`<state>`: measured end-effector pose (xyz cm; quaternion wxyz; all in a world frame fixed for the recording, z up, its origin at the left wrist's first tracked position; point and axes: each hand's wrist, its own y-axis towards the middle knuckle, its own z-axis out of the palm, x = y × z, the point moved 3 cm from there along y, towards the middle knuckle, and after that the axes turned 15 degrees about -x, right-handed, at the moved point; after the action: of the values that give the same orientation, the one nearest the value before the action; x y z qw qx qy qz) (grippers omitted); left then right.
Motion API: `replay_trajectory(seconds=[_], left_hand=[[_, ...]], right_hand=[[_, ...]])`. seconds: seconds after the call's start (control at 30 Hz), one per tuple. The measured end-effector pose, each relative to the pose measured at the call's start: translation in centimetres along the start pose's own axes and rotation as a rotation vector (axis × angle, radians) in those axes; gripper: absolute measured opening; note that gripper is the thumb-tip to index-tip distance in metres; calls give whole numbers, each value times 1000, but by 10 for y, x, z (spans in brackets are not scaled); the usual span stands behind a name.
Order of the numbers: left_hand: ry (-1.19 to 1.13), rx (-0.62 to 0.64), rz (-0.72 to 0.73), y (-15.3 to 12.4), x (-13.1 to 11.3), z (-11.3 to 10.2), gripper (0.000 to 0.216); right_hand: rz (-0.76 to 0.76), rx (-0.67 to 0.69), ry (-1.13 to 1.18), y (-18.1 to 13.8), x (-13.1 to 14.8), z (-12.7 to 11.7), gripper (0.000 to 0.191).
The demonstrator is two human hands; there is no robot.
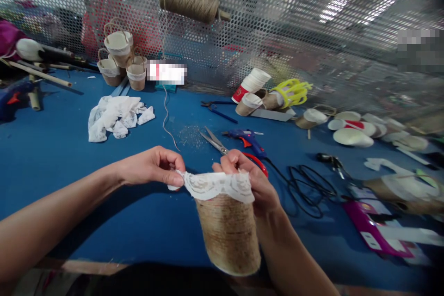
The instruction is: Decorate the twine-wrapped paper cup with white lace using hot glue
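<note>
A paper cup wound with brown twine point(229, 233) is held tilted above the near part of the table. White lace ribbon point(218, 185) lies around its rim, and a loose end stretches out to the left. My left hand point(156, 169) pinches that end between thumb and fingers. My right hand point(251, 180) grips the cup at its rim, on the right side, with some fingers hidden behind the lace. Just beyond it lie scissors with red handles point(217, 141), blades apart, partly covered by my hand. Past them rests a blue glue gun point(248, 141).
Crumpled white lace point(116, 115) lies at left, before several small twine baskets point(120, 51). A twine spool point(189, 3) hangs on the perforated metal screen point(294, 23). Blue-handled pliers point(220, 110), paper cups point(251, 84) and a black cord point(308, 189) occupy the right side.
</note>
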<state>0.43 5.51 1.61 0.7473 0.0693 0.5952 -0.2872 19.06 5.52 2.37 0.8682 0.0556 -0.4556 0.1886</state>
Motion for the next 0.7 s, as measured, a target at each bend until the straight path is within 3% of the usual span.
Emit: replay_trajectory(seconds=[0.27, 0.43, 0.57, 0.7], left_hand=[[-9, -73, 30, 4, 8, 10, 26], [-59, -89, 92, 1, 6, 15, 30], [111, -107, 319, -9, -5, 18, 21], [394, -9, 666, -21, -18, 29, 11]], right_hand=[[47, -7, 112, 0, -10, 2, 21], [143, 52, 165, 4, -18, -2, 9], [67, 62, 118, -3, -15, 5, 12], [71, 26, 30, -15, -8, 16, 15]])
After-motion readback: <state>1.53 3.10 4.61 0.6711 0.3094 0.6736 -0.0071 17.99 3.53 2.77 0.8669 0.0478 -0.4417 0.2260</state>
